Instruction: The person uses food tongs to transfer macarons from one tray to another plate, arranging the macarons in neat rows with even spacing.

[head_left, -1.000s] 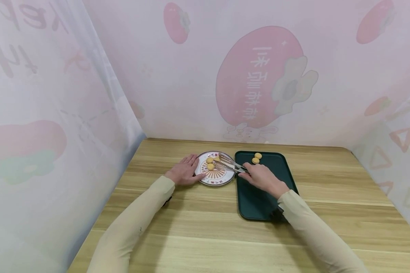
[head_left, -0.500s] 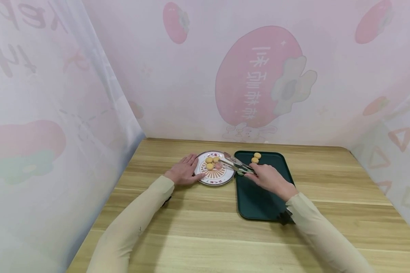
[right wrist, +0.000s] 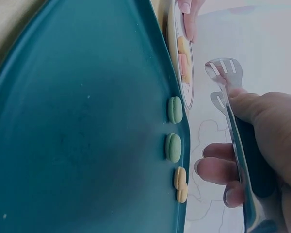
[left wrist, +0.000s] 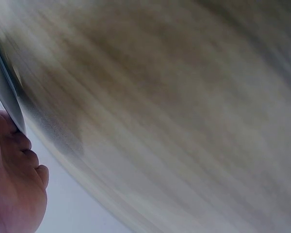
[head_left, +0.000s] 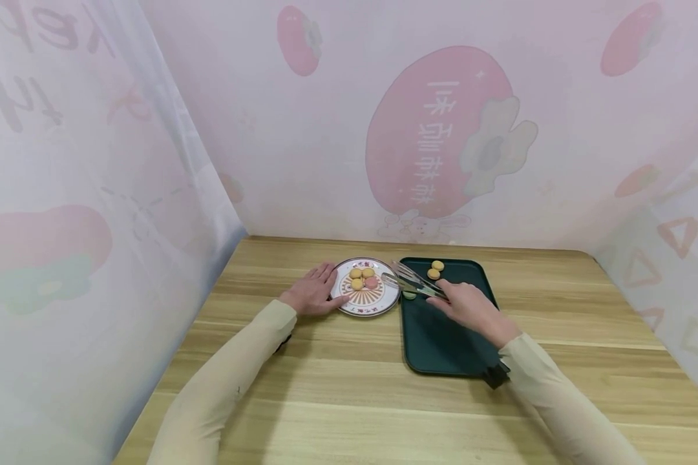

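Observation:
My left hand (head_left: 314,290) rests at the left rim of a white patterned plate (head_left: 365,309), fingers stretched out; in the left wrist view only part of this hand (left wrist: 14,179) shows. On the plate sit three yellow macarons (head_left: 357,284) and a pink macaron (head_left: 371,283). My right hand (head_left: 468,307) grips metal serving tongs (head_left: 415,281), whose arms stand apart above the gap between plate and tray, nothing between their tips. Beneath, the dark green tray (head_left: 442,349) bears two green macarons (right wrist: 173,147) and two yellow macarons (right wrist: 180,178) along its edge.
The wooden table (head_left: 326,400) carries plate and tray side by side near its back edge. A printed cloth (head_left: 326,161) hangs close behind, with another cloth (head_left: 52,290) along the left side.
The tongs have drawn back right, off the plate toward the tray, in my right hand. The pink macaron, hidden at first, now lies uncovered on the plate. My left hand stays put.

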`<move>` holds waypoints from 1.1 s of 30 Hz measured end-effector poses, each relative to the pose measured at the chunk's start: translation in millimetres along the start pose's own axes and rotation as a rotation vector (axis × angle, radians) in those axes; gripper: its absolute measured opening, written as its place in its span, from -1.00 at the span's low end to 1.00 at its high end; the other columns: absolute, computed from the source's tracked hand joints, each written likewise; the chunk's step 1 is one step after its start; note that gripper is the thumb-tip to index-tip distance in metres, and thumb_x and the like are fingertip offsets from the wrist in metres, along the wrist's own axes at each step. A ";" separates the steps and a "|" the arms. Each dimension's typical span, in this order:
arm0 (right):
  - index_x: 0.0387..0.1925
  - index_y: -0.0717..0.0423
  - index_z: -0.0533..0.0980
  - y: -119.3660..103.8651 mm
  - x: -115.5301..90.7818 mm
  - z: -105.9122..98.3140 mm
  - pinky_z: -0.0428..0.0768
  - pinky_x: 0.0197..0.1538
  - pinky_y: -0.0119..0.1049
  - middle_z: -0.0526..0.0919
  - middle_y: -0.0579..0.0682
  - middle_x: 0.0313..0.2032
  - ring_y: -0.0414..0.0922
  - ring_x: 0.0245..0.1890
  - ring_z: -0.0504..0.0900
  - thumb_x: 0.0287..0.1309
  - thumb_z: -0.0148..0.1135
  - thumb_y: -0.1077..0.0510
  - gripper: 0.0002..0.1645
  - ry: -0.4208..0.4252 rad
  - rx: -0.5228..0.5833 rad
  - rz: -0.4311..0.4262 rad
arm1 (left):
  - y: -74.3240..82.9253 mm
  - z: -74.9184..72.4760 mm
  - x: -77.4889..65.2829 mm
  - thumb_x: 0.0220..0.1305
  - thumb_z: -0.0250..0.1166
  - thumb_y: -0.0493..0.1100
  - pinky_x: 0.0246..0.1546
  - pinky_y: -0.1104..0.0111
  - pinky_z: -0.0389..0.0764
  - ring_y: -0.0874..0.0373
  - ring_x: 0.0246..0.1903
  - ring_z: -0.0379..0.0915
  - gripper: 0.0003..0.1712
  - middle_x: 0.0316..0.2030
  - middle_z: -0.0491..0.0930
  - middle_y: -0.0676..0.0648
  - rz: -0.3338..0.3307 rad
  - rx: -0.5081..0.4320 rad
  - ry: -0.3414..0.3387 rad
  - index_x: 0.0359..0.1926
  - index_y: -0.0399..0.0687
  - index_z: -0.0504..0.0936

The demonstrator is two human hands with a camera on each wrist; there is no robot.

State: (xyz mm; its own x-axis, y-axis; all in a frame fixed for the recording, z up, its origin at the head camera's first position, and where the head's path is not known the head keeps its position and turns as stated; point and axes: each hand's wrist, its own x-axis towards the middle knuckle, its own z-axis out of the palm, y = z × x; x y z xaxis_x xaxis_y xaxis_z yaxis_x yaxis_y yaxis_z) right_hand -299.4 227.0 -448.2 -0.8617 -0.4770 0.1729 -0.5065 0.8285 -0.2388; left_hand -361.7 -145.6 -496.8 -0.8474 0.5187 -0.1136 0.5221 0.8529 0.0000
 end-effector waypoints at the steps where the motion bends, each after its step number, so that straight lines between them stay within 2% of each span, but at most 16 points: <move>1: -0.19 0.10 0.49 0.9 -1.1 -0.5 0.34 -0.61 -0.44 0.44 -0.17 -0.62 -0.29 -0.68 0.36 0.30 0.23 -0.10 -0.66 -0.003 0.004 0.002 | -0.1 0.1 0.0 0.38 -0.24 0.48 0.54 0.08 -0.03 -0.14 0.55 -0.24 0.09 0.54 -0.13 -0.30 0.000 0.001 -0.001 0.52 -0.33 -0.08; 20: -0.22 0.14 0.49 18.6 -19.7 0.8 0.31 -0.61 -0.45 0.41 -0.17 -0.64 -0.30 -0.69 0.33 0.32 0.21 -0.02 -0.71 -0.009 -0.005 0.011 | 0.7 -0.8 0.2 0.38 -0.26 0.48 0.54 0.10 -0.03 -0.14 0.55 -0.23 0.08 0.54 -0.11 -0.29 -0.003 0.004 0.006 0.52 -0.32 -0.06; 26: -0.26 0.13 0.48 23.6 -24.9 2.9 0.31 -0.60 -0.45 0.39 -0.18 -0.65 -0.30 -0.69 0.33 0.33 0.21 -0.01 -0.73 -0.021 -0.011 0.011 | 0.3 -0.8 0.2 0.38 -0.28 0.49 0.55 0.10 -0.05 -0.13 0.55 -0.26 0.09 0.54 -0.14 -0.29 -0.006 0.005 -0.016 0.52 -0.32 -0.09; 33: -0.30 0.10 0.47 24.2 -28.9 4.3 0.31 -0.60 -0.46 0.38 -0.19 -0.66 -0.32 -0.70 0.32 0.33 0.20 -0.01 -0.74 -0.025 -0.023 -0.005 | -2.2 2.5 2.2 0.38 -0.30 0.50 0.55 0.11 -0.07 -0.13 0.55 -0.27 0.09 0.55 -0.16 -0.29 -0.003 0.003 -0.012 0.52 -0.31 -0.10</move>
State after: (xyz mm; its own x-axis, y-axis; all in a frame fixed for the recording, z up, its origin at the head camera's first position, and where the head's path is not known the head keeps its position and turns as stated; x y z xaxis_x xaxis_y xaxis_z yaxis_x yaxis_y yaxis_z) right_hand -286.8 259.5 -463.1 -0.8597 -0.4881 0.1503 -0.5104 0.8324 -0.2161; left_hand -364.4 -146.4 -499.5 -0.8479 0.5152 -0.1252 0.5197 0.8544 -0.0035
